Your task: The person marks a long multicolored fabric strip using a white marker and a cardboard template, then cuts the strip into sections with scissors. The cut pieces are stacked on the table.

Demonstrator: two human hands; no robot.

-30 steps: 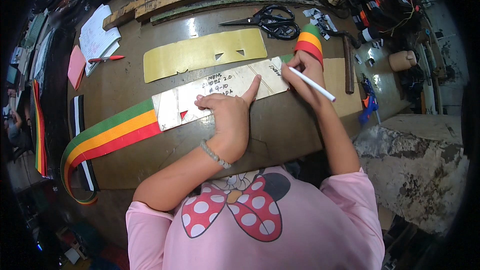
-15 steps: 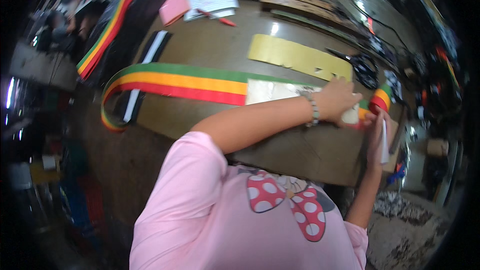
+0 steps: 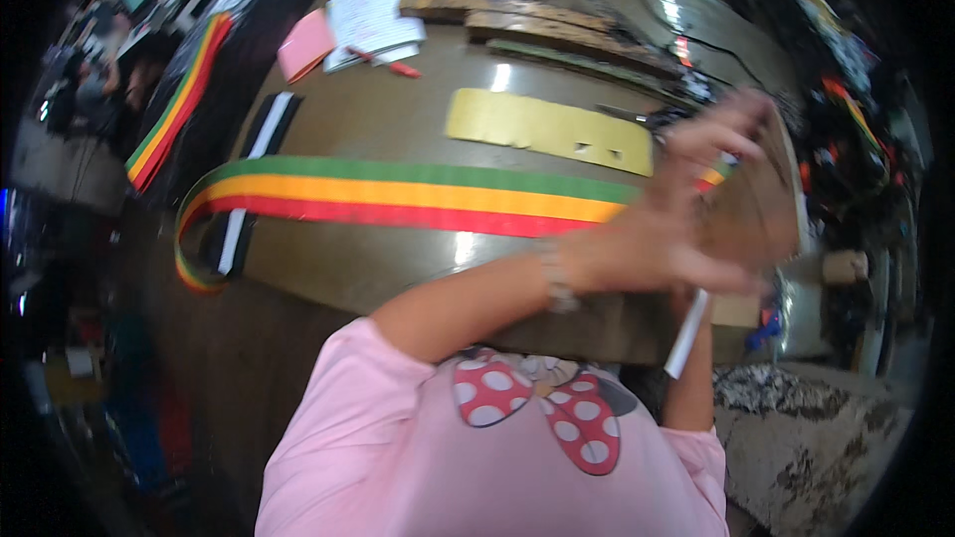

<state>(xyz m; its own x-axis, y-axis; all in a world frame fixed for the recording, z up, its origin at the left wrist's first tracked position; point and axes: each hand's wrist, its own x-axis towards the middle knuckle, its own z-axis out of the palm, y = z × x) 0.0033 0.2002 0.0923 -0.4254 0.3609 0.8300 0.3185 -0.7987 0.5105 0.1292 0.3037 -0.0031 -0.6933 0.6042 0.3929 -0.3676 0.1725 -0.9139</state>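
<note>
A band striped green, yellow and red point(image 3: 398, 194) runs across the table and curls down over its left side. Above its right end, my left hand point(image 3: 657, 224) is raised and blurred, thumb and fingers spread around the edges of a flat brownish sheet point(image 3: 761, 209). Behind it, my right hand is mostly hidden below the left wrist and palm. A slim white piece point(image 3: 686, 338) sticks down beside my right forearm; its kind and the right hand's hold on it are unclear. A yellow flat template point(image 3: 547, 129) with small notches lies beyond the band.
Toward the back are written papers point(image 3: 373, 15), a pink pad point(image 3: 305, 45), a red pen point(image 3: 403, 70) and wooden bars point(image 3: 567, 30). A black strip with a white stripe point(image 3: 269, 129) lies at left. Another striped band point(image 3: 184, 99) hangs beyond it. Dark scissors point(image 3: 637, 114) are partly covered.
The whitish sheet that lay on the band has come off it, lifted with my left hand, baring the stripes. My right hand has moved left behind the left one. The view has shifted slightly.
</note>
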